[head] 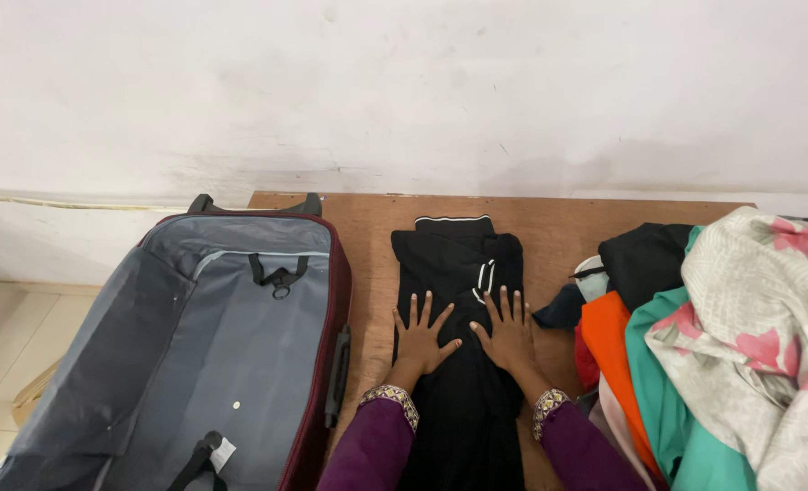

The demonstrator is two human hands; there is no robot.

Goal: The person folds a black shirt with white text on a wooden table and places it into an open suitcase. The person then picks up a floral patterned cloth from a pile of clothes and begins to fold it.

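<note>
A black garment (pixel 463 264) with thin white stripes lies folded lengthwise on a brown wooden table (pixel 549 227). My left hand (pixel 419 335) rests flat on it with fingers spread, palm down. My right hand (pixel 508 329) lies flat beside it on the same garment, fingers apart too. Both wrists wear purple sleeves with embroidered cuffs. Neither hand grips anything.
An open maroon suitcase (pixel 213 364) with grey lining and black straps sits on the left of the table. On the right is a pile of clothes (pixel 695 364): orange, teal, black and a floral cream fabric (pixel 768 327). A white wall stands behind.
</note>
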